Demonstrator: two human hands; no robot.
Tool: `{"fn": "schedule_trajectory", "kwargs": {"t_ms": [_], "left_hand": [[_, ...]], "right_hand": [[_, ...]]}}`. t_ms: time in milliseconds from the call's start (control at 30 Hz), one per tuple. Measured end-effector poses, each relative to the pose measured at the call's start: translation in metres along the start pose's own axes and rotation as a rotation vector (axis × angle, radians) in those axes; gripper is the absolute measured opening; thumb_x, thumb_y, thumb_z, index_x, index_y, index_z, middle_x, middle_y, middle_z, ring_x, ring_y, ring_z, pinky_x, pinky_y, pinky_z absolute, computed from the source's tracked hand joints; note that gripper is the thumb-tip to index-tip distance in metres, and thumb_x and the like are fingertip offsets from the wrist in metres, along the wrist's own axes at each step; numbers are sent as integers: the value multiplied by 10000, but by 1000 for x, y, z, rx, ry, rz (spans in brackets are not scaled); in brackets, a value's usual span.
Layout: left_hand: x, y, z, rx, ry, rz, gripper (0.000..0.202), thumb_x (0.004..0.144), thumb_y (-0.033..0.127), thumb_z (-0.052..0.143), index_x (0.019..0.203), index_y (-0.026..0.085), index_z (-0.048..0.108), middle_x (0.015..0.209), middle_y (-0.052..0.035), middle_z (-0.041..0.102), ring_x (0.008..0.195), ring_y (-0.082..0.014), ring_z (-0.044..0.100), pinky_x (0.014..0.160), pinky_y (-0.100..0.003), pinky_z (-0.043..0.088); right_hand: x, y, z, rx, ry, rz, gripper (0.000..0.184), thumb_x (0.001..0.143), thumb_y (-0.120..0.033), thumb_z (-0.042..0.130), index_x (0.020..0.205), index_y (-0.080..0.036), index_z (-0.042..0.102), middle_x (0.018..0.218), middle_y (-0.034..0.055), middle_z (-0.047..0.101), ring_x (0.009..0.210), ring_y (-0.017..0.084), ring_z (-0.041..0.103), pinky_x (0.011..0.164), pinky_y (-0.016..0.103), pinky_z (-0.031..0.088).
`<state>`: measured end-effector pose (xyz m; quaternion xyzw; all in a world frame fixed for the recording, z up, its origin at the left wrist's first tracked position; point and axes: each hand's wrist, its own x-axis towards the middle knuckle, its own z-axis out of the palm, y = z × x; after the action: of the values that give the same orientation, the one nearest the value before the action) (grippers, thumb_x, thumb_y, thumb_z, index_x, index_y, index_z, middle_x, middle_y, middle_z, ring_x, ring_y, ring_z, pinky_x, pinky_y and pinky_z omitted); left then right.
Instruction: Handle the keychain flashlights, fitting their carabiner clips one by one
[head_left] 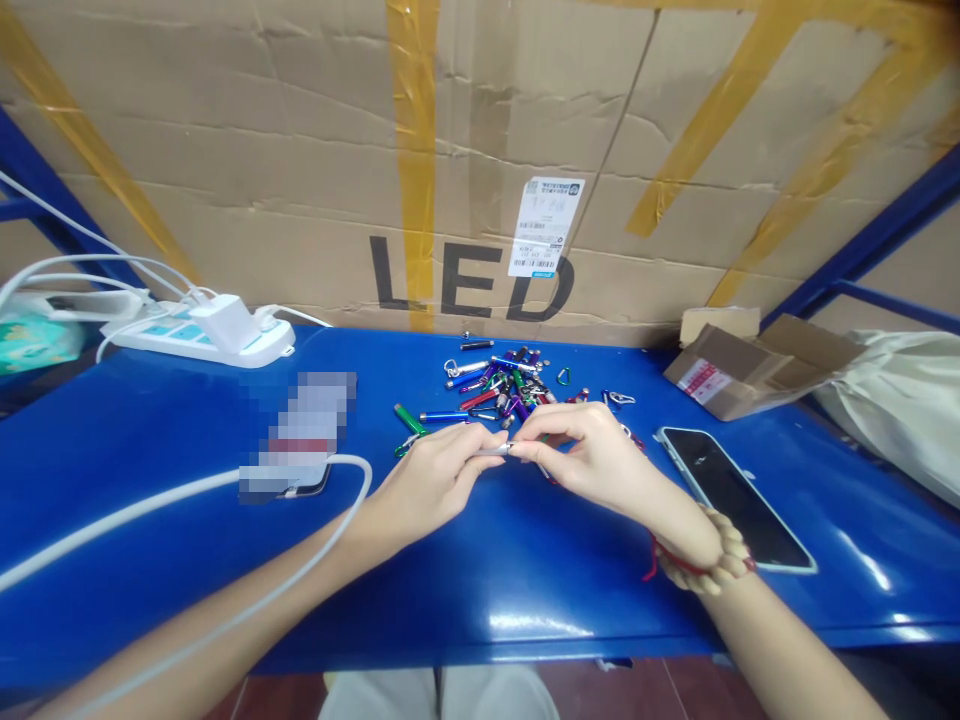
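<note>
My left hand (435,475) and my right hand (592,455) meet above the blue table (480,580). Between their pinched fingertips lies a small silver keychain flashlight (491,451), held level. My left fingers close on its left end, my right fingers on its right end. Just behind the hands lies a pile of several small coloured flashlights and carabiner clips (510,385). A green flashlight (409,420) lies a little left of that pile. A beaded bracelet and red string circle my right wrist.
A dark smartphone (735,495) lies to the right. A second phone (300,440) on a white cable (187,495) lies to the left. At the back left is a white power strip (210,335). A small cardboard box (750,365) and a white bag (900,400) sit at the right. A large "LED" carton forms the back wall.
</note>
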<state>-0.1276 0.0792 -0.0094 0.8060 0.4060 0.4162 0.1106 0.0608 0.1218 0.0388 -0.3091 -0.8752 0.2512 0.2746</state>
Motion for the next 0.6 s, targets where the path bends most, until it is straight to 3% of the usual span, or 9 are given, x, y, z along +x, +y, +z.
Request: {"fn": "schedule_trajectory", "kwargs": {"t_ms": [133, 300, 367, 467, 600], "left_hand": [[-2, -2, 0, 84, -44, 93, 172, 912, 201, 430, 847, 173, 587, 841, -56, 678, 807, -150, 636, 739, -243, 471], [-1, -5, -4, 123, -101, 127, 203, 917, 187, 415, 865, 159, 609, 798, -59, 679, 749, -148, 618, 710, -251, 471], [1, -6, -4, 70, -89, 98, 194, 915, 200, 423, 911, 167, 614, 849, -54, 688, 789, -142, 629, 741, -244, 479], [4, -6, -2, -60, -33, -16, 193, 901, 214, 451, 1018, 183, 601, 958, -42, 692, 866, -134, 651, 779, -219, 494], [7, -3, 1, -153, 15, -197, 189, 871, 239, 497, 1014, 193, 612, 931, -21, 707, 818, -138, 677, 719, -197, 519]], "right_hand": [[-1, 4, 4, 112, -66, 59, 279, 804, -391, 603, 655, -160, 655, 623, 27, 639, 561, 119, 558, 561, 239, 435], [2, 10, 10, 570, -246, 335, 355, 701, -488, 673, 656, -137, 646, 634, 24, 646, 521, 99, 577, 526, 220, 487], [5, 9, 10, 656, -260, 414, 388, 648, -511, 704, 643, -129, 644, 618, 14, 637, 491, 82, 566, 498, 201, 482], [8, 8, 9, 635, -221, 439, 413, 647, -527, 697, 643, -117, 646, 584, 6, 621, 451, 64, 544, 448, 175, 450], [7, 9, 6, 445, -138, 346, 362, 745, -472, 638, 655, -122, 651, 526, -5, 589, 433, 63, 524, 396, 160, 394]]}}
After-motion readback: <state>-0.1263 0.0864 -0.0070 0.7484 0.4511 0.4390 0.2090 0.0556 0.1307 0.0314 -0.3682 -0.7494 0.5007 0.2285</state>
